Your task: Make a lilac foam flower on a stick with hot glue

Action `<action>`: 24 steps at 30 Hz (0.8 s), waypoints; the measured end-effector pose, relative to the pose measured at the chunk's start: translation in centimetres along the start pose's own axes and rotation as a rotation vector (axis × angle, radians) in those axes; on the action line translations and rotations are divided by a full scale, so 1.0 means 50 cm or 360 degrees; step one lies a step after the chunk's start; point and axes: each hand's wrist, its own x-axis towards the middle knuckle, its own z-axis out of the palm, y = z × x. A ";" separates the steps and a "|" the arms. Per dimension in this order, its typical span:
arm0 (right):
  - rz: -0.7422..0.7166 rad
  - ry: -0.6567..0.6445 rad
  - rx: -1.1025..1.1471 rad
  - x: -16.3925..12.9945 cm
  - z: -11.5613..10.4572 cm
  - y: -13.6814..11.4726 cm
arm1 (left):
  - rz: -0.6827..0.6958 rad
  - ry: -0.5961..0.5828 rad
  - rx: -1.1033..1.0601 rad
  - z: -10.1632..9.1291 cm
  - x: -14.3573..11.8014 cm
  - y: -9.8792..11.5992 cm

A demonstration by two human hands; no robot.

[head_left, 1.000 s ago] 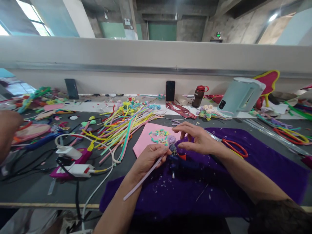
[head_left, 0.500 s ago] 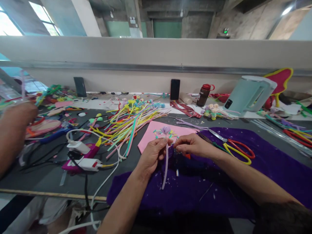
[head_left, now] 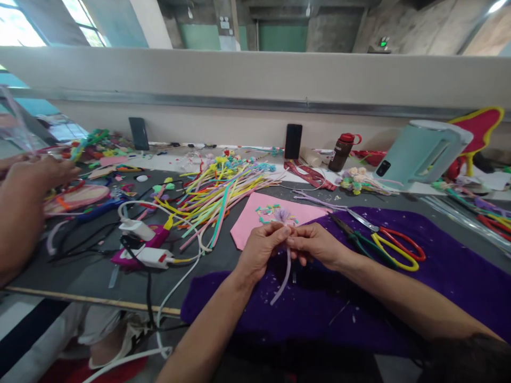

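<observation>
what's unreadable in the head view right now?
- Where the lilac pipe cleaner is pinched: hidden between left hand and right hand.
- Its fluffy tip: too small to show its shape.
- Co-worker's hand: what it grips is blurred and cut off by the left edge.
- Bottle label: too small.

Lilac pipe cleaner [head_left: 284, 268], purple cloth [head_left: 439, 276], pink sheet [head_left: 249, 221], red-and-yellow scissors [head_left: 393, 247], pale-green kettle [head_left: 419, 154]

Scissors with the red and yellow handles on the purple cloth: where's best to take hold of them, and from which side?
Probably the handle loops: the scissors lie flat on the purple cloth, blades pointing away to the upper left, loops toward the right. Come from above on the right, where the right hand is nearest.
</observation>
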 end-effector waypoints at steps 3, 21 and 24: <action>-0.0056 0.0028 -0.0151 -0.006 -0.001 -0.009 | -0.0002 0.0089 -0.0026 -0.020 0.003 0.011; -0.0082 -0.0149 -0.2427 -0.054 -0.065 -0.020 | 0.0014 0.0142 0.0000 -0.065 0.005 0.044; -0.0075 -0.0153 -0.2533 -0.057 -0.051 -0.007 | 0.0029 0.0159 0.0006 -0.066 0.005 0.044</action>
